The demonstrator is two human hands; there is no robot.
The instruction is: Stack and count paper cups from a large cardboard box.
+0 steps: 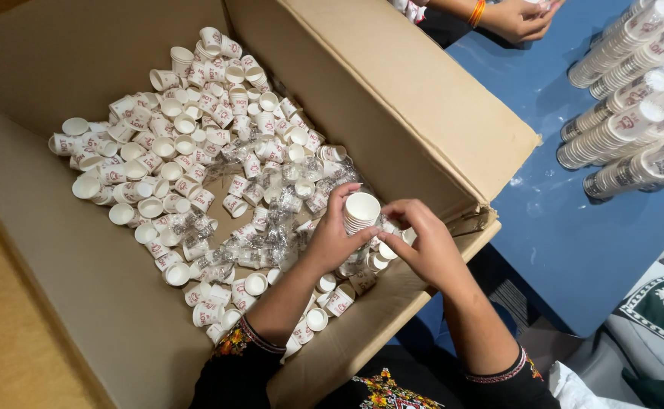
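Head view — what does each hand do?

— Left hand (pixel 334 238) grips a short stack of white paper cups (pixel 360 212), fingers curled round it; right hand (pixel 423 246) pinches at the stack's base, closed on a small cup (pixel 387 251).

Where is the stack?

— Over the cardboard box (pixel 415 113), near its right wall, above loose cups (pixel 188 144). Wrapped cup sleeves (pixel 627 113) lie on the blue surface (pixel 574 242), at its far right edge.

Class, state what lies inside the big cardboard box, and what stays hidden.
Inside the cardboard box lie many loose small paper cups and clear wrappers. The left hand holds a short cup stack. The cups and both hands cover part of the box floor.
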